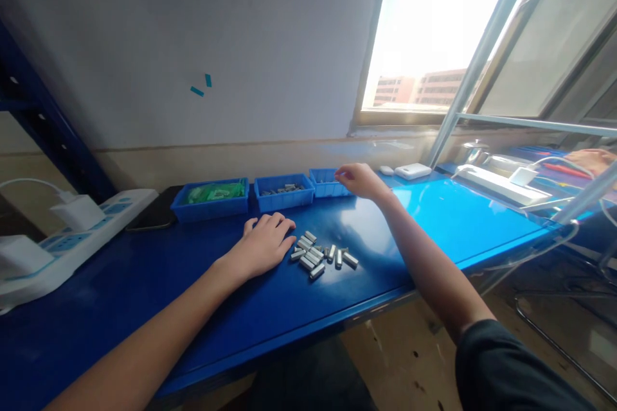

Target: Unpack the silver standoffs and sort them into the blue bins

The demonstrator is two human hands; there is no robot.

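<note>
Several small grey metal pieces [321, 255] lie in a loose pile on the blue table [144, 289]. My left hand [264, 242] rests just left of the pile, fingers curled loosely on the table, holding nothing that I can see. My right hand [359, 178] reaches to the back, fingertips pinched over the rim of the right-hand small blue bin [324, 183]. What the pinch holds is too small to make out.
A middle blue bin [283, 192] holds grey pieces; a left blue bin [211, 198] holds green parts. A black phone [150, 219] and a white power strip [72, 234] with chargers lie left. White devices [412, 171], another strip [499, 183] and cables lie right, by the window.
</note>
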